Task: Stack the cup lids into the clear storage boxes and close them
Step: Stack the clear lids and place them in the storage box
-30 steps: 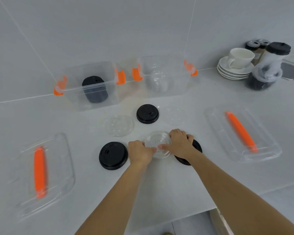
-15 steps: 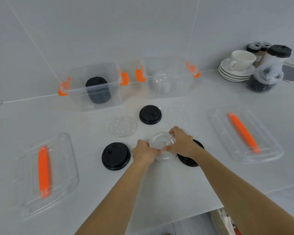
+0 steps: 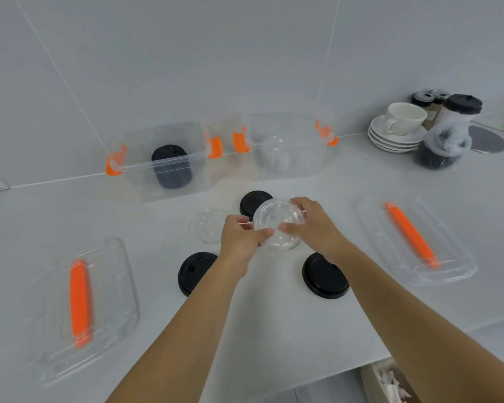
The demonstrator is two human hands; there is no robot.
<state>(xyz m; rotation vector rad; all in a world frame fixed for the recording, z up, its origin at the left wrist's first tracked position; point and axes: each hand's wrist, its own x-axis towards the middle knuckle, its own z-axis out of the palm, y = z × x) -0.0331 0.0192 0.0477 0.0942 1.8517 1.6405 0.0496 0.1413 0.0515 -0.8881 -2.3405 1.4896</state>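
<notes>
My left hand [image 3: 239, 238] and my right hand [image 3: 314, 228] both grip a clear cup lid [image 3: 278, 223], held tilted above the counter. Another clear lid [image 3: 205, 228] lies flat to the left. Three black lids rest on the counter: one behind the hands [image 3: 252, 200], one at front left [image 3: 195, 271], one at front right [image 3: 325, 276]. The left clear storage box [image 3: 163, 162] holds a stack of black lids [image 3: 172, 167]. A stack of clear lids [image 3: 274, 154] sits in the right clear box [image 3: 285, 146]. Both boxes stand uncovered with orange latches.
Two clear box covers with orange handles lie on the counter, one at the left [image 3: 82, 306] and one at the right [image 3: 413, 239]. A white cup on stacked saucers [image 3: 399, 126] and dark jars [image 3: 445, 132] stand at the back right. The counter edge runs along the bottom right.
Both hands have lifted the clear lid off the counter and carried it up and away from me, tilting it. The front right black lid is now uncovered.
</notes>
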